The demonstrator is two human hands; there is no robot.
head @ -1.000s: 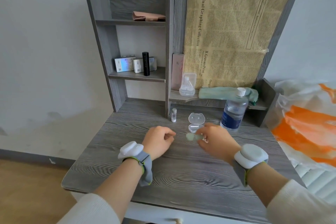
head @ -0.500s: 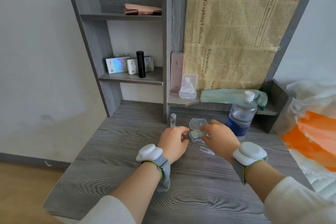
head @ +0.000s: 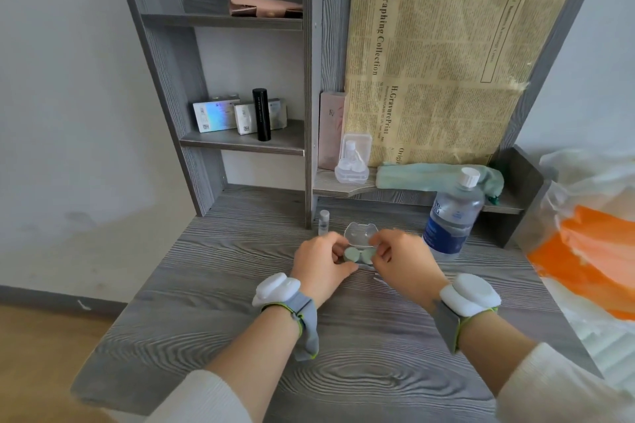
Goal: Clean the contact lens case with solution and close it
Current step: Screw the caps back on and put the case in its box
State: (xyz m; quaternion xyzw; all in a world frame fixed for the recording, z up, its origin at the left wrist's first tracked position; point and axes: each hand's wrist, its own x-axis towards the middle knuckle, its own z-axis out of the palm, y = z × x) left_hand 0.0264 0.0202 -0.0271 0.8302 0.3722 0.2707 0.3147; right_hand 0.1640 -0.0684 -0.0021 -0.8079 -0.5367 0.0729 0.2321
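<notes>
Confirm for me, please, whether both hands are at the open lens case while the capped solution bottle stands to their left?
Not quite. The head view shows the capped solution bottle standing to the right of the hands, not to their left. The left hand and the right hand are indeed both at the open lens case.

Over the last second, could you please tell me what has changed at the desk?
The left hand moved right from its spot on the desk to the green lens case, which both it and the right hand now pinch in front of the open clear lid. The solution bottle and small vial stayed put.
</notes>
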